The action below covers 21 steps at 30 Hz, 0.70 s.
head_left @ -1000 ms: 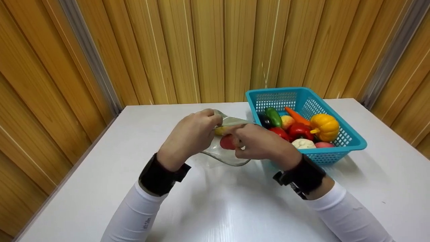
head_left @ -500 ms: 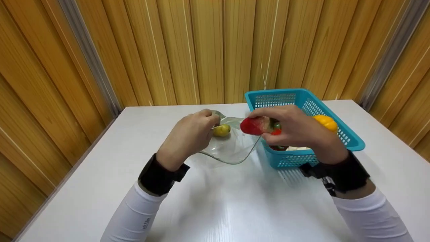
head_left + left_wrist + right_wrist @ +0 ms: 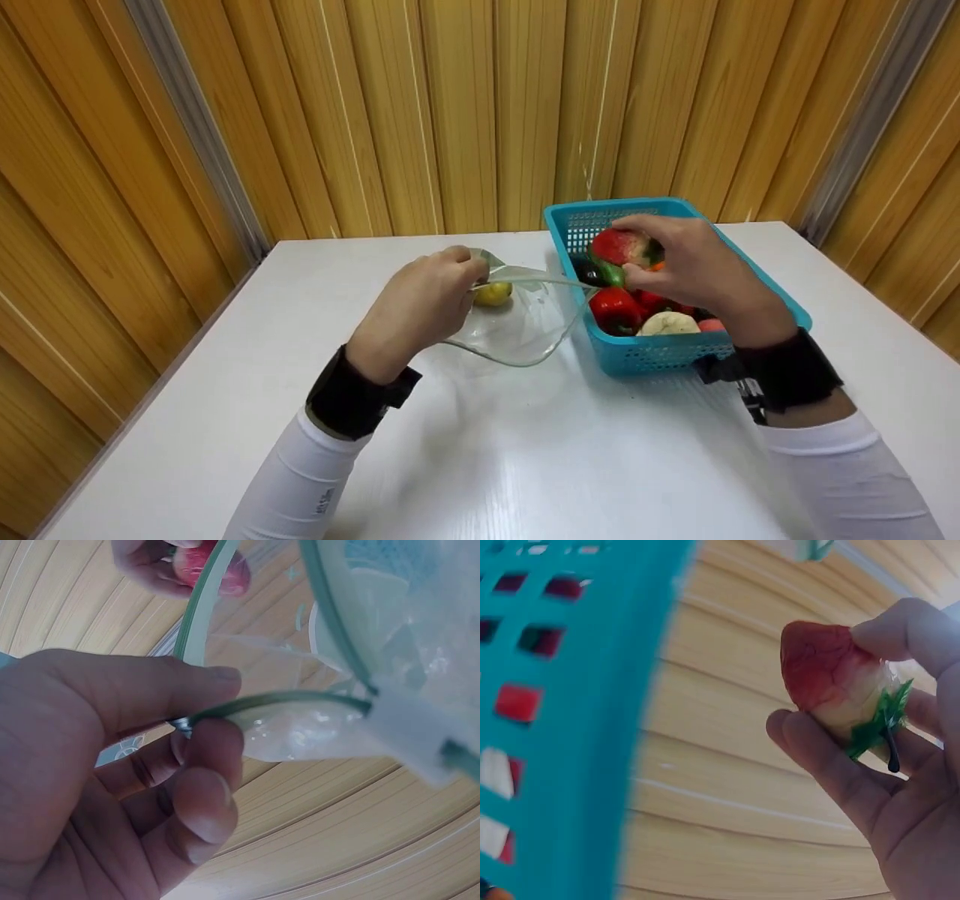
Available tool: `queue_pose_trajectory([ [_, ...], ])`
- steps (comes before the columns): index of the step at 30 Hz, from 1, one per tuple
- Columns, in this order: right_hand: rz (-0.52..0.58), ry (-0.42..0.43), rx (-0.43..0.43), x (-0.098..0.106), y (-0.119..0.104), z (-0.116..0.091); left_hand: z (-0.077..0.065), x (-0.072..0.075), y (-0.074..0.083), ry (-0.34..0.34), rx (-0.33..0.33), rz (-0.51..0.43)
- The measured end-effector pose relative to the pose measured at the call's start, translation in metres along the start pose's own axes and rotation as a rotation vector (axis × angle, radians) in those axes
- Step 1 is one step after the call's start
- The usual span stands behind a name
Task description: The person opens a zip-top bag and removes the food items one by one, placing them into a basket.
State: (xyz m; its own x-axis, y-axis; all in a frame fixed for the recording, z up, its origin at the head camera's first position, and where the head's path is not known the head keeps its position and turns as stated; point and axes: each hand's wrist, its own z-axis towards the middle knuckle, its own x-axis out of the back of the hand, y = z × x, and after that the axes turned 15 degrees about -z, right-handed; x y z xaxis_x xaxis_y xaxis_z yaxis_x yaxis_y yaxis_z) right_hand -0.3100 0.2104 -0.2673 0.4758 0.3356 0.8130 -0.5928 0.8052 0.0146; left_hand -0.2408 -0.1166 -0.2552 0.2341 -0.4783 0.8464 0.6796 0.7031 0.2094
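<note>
My left hand [image 3: 420, 304] pinches the rim of a clear zip bag [image 3: 517, 330] between thumb and fingertips. In the left wrist view, the bag's green-edged mouth stands apart, with a white slider [image 3: 412, 731] on the zip. A small yellow fruit [image 3: 493, 293], perhaps a lemon or pear, shows at the bag beside my left fingers; its exact kind is unclear. My right hand [image 3: 694, 266] holds a red-and-cream peach [image 3: 829, 667] with a green leaf and dark stem, between thumb and fingers. Hand and peach are above the blue basket [image 3: 660, 345].
Inside the basket are red peppers [image 3: 615, 309], a cauliflower [image 3: 670, 324], an eggplant [image 3: 586, 270], a cucumber [image 3: 611, 275] and a pink-red item [image 3: 711, 325]. All stands on a white table [image 3: 465, 465] before a wood-panelled wall [image 3: 450, 112].
My right hand has carried the peach from over the bag's mouth to the right, above the basket. The left hand keeps its hold on the bag rim almost unmoved.
</note>
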Motion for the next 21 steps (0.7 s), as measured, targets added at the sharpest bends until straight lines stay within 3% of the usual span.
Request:
queue_pose_trajectory([
  [8, -0.001, -0.104, -0.200, -0.019, 0.023, -0.001, 0.000, 0.001, 0.001, -0.003, 0.004, 0.005],
  [14, -0.001, -0.196, -0.245, -0.029, 0.034, -0.003, 0.000, 0.001, 0.000, 0.015, -0.016, -0.019],
  [21, -0.005, -0.414, -0.268, -0.044, 0.042, -0.003, -0.002, 0.001, -0.002, 0.026, -0.028, -0.019],
])
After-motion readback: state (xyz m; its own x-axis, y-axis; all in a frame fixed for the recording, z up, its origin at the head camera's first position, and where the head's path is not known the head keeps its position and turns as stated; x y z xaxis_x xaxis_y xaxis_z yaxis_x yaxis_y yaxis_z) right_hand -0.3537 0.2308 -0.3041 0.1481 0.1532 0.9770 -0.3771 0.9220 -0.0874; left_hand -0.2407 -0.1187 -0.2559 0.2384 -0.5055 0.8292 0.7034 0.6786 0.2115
